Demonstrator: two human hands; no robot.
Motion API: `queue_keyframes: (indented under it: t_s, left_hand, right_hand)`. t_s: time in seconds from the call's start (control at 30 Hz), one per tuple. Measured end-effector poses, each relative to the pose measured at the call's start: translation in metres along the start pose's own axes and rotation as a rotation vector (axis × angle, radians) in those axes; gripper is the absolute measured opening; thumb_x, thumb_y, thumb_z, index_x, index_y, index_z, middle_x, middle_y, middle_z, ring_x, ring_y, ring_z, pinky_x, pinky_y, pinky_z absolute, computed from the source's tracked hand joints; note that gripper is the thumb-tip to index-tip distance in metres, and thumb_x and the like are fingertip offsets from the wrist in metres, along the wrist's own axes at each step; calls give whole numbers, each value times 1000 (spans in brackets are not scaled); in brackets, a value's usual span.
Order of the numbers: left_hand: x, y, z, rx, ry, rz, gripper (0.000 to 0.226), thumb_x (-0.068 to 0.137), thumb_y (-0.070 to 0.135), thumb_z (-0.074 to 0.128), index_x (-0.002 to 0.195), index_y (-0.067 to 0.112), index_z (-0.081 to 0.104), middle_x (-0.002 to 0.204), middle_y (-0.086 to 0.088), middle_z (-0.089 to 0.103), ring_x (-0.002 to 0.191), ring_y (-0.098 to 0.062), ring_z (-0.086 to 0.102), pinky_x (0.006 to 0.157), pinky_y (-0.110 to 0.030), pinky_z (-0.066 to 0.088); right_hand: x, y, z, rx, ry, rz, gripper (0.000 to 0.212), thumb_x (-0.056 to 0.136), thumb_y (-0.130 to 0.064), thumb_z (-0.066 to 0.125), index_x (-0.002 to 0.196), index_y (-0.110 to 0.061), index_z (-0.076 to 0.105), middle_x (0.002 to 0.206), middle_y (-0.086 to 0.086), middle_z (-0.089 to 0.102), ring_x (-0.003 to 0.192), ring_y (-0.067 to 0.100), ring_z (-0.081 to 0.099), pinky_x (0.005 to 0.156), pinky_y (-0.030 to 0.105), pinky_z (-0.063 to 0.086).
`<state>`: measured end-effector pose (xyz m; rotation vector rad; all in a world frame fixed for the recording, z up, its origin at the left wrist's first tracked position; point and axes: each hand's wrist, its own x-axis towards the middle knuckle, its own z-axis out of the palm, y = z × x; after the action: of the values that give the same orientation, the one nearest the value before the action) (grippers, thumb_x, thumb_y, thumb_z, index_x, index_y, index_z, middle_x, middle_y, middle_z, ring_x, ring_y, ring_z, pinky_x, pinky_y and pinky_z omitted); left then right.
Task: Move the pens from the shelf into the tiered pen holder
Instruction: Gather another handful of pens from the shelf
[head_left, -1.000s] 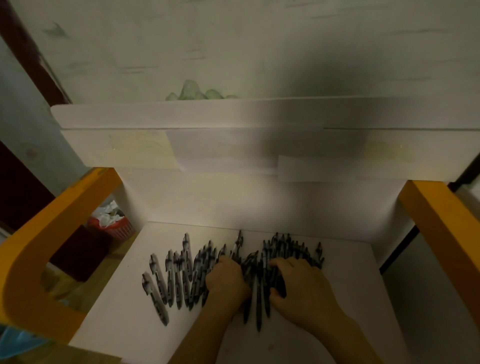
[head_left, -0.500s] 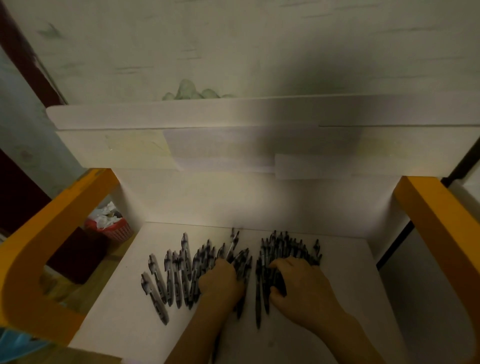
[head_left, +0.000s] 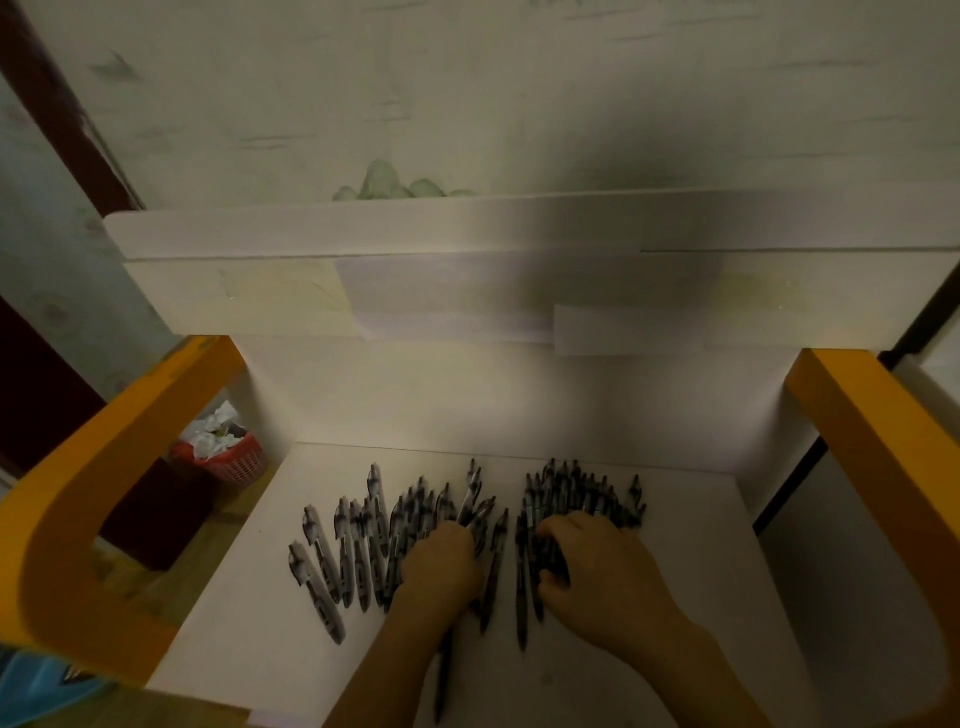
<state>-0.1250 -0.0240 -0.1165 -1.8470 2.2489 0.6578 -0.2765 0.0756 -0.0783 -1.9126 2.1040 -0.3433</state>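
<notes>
Several dark clear-barrelled pens (head_left: 363, 540) lie side by side on the white lower shelf (head_left: 691, 561), now parted into a left bunch and a right bunch (head_left: 587, 488). My left hand (head_left: 441, 566) lies on the left bunch with its fingers curled round some pens. My right hand (head_left: 597, 566) lies on the right bunch, fingers and thumb curled round several pens. One pen (head_left: 442, 675) juts toward me below my left wrist. No tiered pen holder is in view.
A white upper shelf board (head_left: 363, 228) crosses above, with paper sheets (head_left: 447, 296) taped to its front. Orange side frames stand at the left (head_left: 93, 499) and right (head_left: 872, 447). A red basket of crumpled paper (head_left: 228, 452) sits on the floor left.
My two hands have drawn apart, splitting the pens into a left and a right bunch with a gap between. A pen has slid back under my left wrist.
</notes>
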Motion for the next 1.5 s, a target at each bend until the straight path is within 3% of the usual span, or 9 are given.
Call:
queue_keyframes:
  t_s: [0.23, 0.5, 0.7, 0.9, 1.0, 1.17, 1.27, 1.37, 1.5]
  left_hand:
    - [-5, -9, 0, -75, 17, 11, 37, 91, 28, 59, 120, 11, 42, 112, -7, 60, 98, -22, 62, 83, -35, 55]
    - [-12, -29, 1, -256, 80, 92, 25, 86, 21, 60, 107, 19, 46, 90, 5, 55, 84, -15, 60, 70, -27, 53]
    - [-16, -42, 4, -419, 99, 142, 18, 86, 20, 62, 101, 24, 52, 87, 5, 60, 76, -8, 59, 61, -21, 50]
    - [-24, -47, -8, -629, 36, 175, 21, 84, 11, 64, 97, 24, 55, 92, -3, 63, 85, -16, 61, 74, -28, 53]
    - [-31, -45, -17, -669, 9, 209, 20, 83, 8, 63, 98, 19, 56, 87, -6, 61, 77, -19, 58, 69, -27, 52]
    - [-55, -16, -39, -765, -60, 342, 30, 85, 2, 61, 102, 26, 56, 75, -8, 58, 61, -16, 53, 50, -17, 46]
    - [-73, 13, -56, -771, -40, 479, 32, 84, 2, 63, 90, 32, 57, 65, -2, 57, 56, -12, 52, 49, -14, 44]
    - [-91, 48, -71, -760, -1, 603, 19, 84, 6, 66, 78, 23, 60, 63, 0, 58, 56, -10, 56, 50, -9, 40]
    - [-123, 101, -83, -789, -43, 739, 12, 83, 7, 65, 77, 12, 57, 57, -1, 50, 47, -12, 46, 47, -18, 38]
  right_hand:
    - [-3, -2, -3, 18, 22, 3, 32, 91, -38, 48, 122, -30, 50, 120, -8, 52, 111, 15, 49, 93, 32, 42]
    - [-6, -7, -6, 30, 48, 24, 32, 93, -36, 47, 124, -31, 51, 121, -11, 54, 110, 11, 50, 91, 28, 45]
    - [-11, -14, -10, 11, 64, 68, 27, 93, -37, 45, 118, -31, 52, 115, -11, 55, 103, 11, 51, 86, 26, 47]
    - [-22, -19, -20, 36, 101, 141, 32, 94, -37, 48, 126, -33, 50, 120, -13, 56, 106, 8, 52, 87, 21, 46]
    - [-28, -23, -30, 75, 135, 204, 31, 94, -36, 50, 125, -34, 51, 115, -14, 58, 97, 6, 53, 81, 22, 48]
    - [-51, -28, -53, 79, 215, 298, 25, 93, -34, 51, 117, -33, 56, 108, -9, 62, 91, 10, 58, 76, 28, 53]
    - [-75, -27, -74, 39, 271, 351, 28, 94, -39, 50, 122, -39, 52, 112, -15, 61, 94, 7, 59, 76, 26, 53]
    - [-103, -25, -100, 20, 339, 389, 33, 95, -44, 49, 129, -42, 48, 113, -20, 60, 96, 2, 58, 77, 25, 54]
    - [-148, -19, -136, -91, 489, 442, 34, 94, -43, 49, 128, -39, 52, 114, -17, 63, 97, 4, 60, 70, 21, 49]
